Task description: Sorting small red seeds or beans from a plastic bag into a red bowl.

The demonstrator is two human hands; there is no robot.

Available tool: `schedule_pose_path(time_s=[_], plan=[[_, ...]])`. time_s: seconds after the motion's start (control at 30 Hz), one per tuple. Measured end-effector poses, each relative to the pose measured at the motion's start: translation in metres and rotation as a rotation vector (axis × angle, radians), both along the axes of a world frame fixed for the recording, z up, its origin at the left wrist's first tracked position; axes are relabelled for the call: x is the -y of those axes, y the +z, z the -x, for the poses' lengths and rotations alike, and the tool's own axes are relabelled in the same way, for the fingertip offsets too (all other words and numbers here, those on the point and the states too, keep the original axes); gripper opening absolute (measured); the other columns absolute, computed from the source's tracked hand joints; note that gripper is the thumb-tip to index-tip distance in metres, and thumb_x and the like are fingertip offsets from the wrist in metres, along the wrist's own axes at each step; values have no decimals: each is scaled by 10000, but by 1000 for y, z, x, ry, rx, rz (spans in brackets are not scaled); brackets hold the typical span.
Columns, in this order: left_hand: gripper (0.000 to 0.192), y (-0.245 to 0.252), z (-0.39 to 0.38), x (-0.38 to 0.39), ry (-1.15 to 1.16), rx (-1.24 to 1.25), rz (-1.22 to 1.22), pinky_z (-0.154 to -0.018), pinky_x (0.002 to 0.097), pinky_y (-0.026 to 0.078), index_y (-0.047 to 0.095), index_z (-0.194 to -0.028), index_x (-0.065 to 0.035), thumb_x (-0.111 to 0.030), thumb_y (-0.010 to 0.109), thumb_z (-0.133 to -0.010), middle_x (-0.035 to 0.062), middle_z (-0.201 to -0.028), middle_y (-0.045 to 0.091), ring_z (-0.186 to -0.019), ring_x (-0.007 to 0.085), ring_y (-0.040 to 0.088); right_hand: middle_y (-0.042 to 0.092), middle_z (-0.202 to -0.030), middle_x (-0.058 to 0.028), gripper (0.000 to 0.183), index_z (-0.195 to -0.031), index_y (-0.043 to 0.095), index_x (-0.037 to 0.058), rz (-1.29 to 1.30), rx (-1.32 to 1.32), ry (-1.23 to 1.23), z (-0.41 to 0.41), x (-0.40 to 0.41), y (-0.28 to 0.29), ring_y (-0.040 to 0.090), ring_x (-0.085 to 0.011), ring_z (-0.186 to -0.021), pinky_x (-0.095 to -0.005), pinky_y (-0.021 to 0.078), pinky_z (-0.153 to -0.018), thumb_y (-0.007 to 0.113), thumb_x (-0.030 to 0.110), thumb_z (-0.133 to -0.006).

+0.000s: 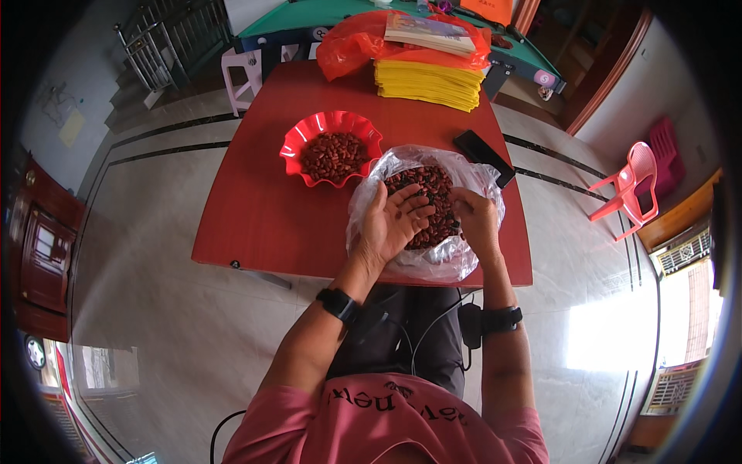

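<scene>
A clear plastic bag [426, 269] lies with its mouth spread wide near the front right of the red table [261, 232]; dark red nuts or beans [432, 232] fill it. Above its left part is my left hand [397, 220], palm up, fingers partly curled, with a small dark piece on the palm side. My right hand [475, 217] is over the bag's right part, thumb and index finger close together; whether something is pinched between them cannot be told. Left of the bag stands a red bowl with a wavy rim [294, 165], holding more such pieces.
A black phone-like object [484, 155] lies behind the bag's right side. Farther back are a stack of yellow cloths or sheets [429, 84], a red plastic bag [348, 46] and books [429, 32]. A green pool table [278, 20] stands beyond the table.
</scene>
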State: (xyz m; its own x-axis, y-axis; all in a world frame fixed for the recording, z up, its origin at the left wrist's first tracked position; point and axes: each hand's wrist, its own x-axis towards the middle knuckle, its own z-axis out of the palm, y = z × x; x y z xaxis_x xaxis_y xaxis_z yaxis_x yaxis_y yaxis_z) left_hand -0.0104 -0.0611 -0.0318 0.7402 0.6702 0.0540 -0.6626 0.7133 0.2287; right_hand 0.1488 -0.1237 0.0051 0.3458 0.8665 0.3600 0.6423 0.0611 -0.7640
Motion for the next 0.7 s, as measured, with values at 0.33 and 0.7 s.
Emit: schedule_pose_path(time_s=[0.33, 0.7], plan=[[576, -6, -4, -4, 10, -41, 19, -733, 343, 415, 440, -1083, 1, -500, 232, -888, 144, -955, 519, -854, 248, 532, 626, -860, -121, 245, -963, 588, 6, -29, -51, 216, 53, -5, 35, 608, -173, -784, -261, 468, -657, 531, -12, -725], [623, 3, 1, 2, 28, -128, 31, -706, 338, 453, 442, -1090, 39, -522, 286, -870, 171, -917, 538, -827, 261, 542, 523, -974, -218, 478, -1087, 492, -9, 184, 347, 136, -3, -6, -14, 492, -350, -944, -391, 391, -826, 642, 179, -674]])
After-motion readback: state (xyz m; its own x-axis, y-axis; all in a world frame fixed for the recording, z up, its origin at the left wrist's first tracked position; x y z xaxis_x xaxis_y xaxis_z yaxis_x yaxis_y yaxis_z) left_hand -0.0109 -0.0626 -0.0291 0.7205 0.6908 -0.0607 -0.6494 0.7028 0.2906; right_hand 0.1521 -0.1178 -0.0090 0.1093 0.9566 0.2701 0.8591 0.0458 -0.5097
